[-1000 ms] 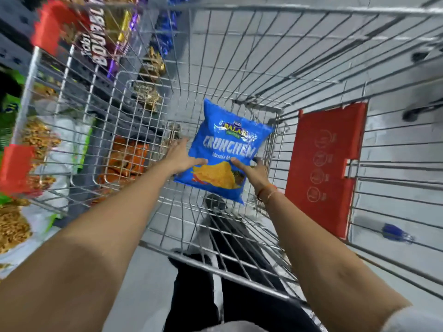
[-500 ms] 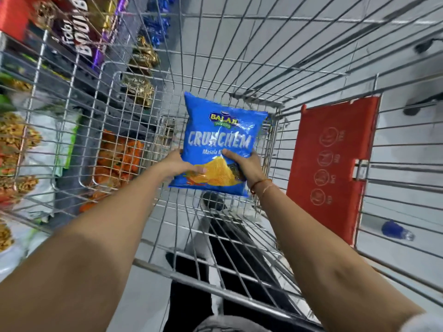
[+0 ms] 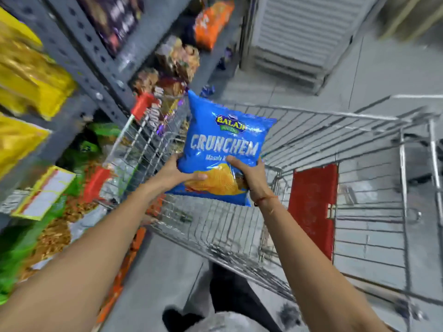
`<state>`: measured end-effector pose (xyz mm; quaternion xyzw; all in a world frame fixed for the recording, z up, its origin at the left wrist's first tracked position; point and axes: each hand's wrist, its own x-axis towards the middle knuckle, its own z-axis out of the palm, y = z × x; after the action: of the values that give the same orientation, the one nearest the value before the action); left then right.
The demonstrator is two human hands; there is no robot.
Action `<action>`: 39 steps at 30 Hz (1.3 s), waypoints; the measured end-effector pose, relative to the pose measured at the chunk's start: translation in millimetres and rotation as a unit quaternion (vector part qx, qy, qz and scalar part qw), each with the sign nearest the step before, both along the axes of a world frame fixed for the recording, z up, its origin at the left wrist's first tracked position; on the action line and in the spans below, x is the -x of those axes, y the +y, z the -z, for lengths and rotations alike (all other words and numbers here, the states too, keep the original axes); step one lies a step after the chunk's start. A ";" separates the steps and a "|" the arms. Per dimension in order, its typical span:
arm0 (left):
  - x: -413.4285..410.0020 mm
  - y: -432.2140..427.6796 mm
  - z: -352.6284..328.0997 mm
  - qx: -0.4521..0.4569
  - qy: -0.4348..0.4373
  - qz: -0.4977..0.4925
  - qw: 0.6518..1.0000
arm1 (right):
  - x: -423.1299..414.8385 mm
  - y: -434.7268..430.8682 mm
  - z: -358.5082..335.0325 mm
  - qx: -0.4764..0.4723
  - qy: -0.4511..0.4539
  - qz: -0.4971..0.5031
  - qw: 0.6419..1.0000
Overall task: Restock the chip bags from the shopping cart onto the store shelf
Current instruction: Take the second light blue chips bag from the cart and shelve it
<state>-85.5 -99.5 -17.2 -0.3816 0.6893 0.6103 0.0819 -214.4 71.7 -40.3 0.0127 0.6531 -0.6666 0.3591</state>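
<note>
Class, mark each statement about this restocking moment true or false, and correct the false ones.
1. Both hands hold the blue chip bag. True.
2. The left hand rests on the cart handle. False: it grips the bag's lower left edge.
3. The shelf stands to the person's left. True.
4. The bag lies flat on the cart floor. False: it is held up above the basket.
5. The right hand holds the bag's lower right corner. True.
</note>
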 end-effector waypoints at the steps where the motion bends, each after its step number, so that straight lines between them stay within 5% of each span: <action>1: -4.3 -3.6 -19.7 0.017 0.026 -0.018 0.999 | -0.7 -6.7 -19.7 0.010 0.012 -0.004 1.000; 8: -46.5 -13.2 -179.0 0.115 0.204 -0.052 0.971 | -21.5 -53.1 -180.0 0.133 0.127 -0.059 0.981; 14: -106.8 -25.8 -291.9 0.251 0.309 -0.126 0.909 | -68.5 -86.9 -314.3 0.248 0.208 -0.110 0.940; 23: -247.4 -29.8 -432.5 0.432 0.360 -0.269 0.782 | -179.7 -141.8 -466.4 0.406 0.253 -0.227 0.848; 39: -468.4 -42.8 -496.1 0.474 0.315 -0.444 0.692 | -400.8 -243.3 -551.7 0.408 0.288 -0.406 0.765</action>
<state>383.0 -142.3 479.0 -0.4164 0.6231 0.2527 -0.6120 186.3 -171.6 511.4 -0.5941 0.3361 -0.6343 0.3629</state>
